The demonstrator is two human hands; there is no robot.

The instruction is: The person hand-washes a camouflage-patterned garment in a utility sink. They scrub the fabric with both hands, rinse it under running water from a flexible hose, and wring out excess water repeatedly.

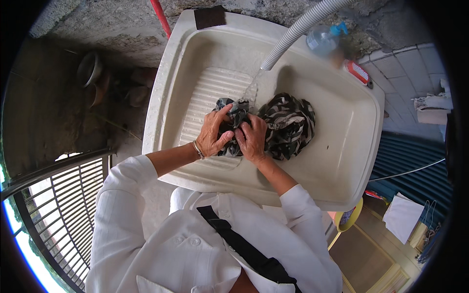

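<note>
A wet camouflage-patterned garment (289,128) in black, grey and white lies bunched in a cream laundry sink (342,146). Both hands work on its left part, over the ribbed washboard slope (207,90). My left hand (213,131), with a bracelet at the wrist, is closed on the cloth with bent fingers. Close beside it, my right hand (252,139) pinches the fabric. The larger bundle rests right of my hands, in the deeper basin. Water runs from a grey corrugated hose (303,33) onto the cloth just beyond my fingers.
On the sink's far rim sit a dark scouring pad (210,17), a clear bottle with a blue top (323,41) and a red scrubbing brush (357,72). A rough wall (122,29) stands behind. Metal railings (73,195) are at left; a yellow bucket (352,215) is below right.
</note>
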